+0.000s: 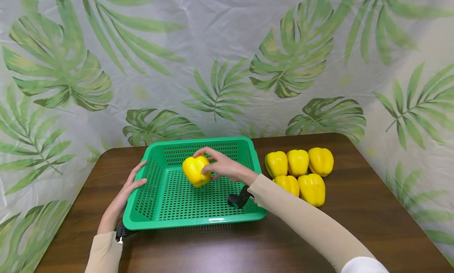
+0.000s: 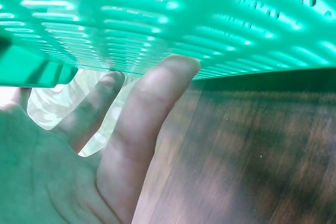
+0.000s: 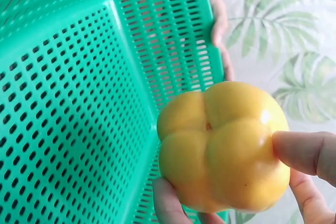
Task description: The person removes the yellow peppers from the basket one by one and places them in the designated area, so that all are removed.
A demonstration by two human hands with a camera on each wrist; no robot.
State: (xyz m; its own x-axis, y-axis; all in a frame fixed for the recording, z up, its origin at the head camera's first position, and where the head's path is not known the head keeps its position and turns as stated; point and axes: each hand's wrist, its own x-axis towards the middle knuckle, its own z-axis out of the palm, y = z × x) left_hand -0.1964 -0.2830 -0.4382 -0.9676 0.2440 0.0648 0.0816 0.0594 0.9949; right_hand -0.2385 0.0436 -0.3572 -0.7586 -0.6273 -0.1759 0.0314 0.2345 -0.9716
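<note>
In the head view my right hand (image 1: 221,166) holds a yellow bell pepper (image 1: 196,171) above the floor of a green plastic basket (image 1: 195,222). The right wrist view has the pepper's lobed underside (image 3: 210,153) towards the camera, with the thumb and fingertips around its sides. My left hand (image 1: 122,198) grips the basket's left rim, two of its digits lying over the edge. From the left wrist, other fingers (image 2: 142,124) show under the rim, against the slotted outer wall. No other pepper shows inside the basket.
Several yellow bell peppers (image 1: 298,162) stand grouped on the brown wooden table (image 1: 358,186), just right of the basket. The right forearm partly covers the nearest of them. Behind the table hangs a leaf-patterned cloth (image 1: 220,68). Each wrist carries a black camera mount (image 1: 239,199).
</note>
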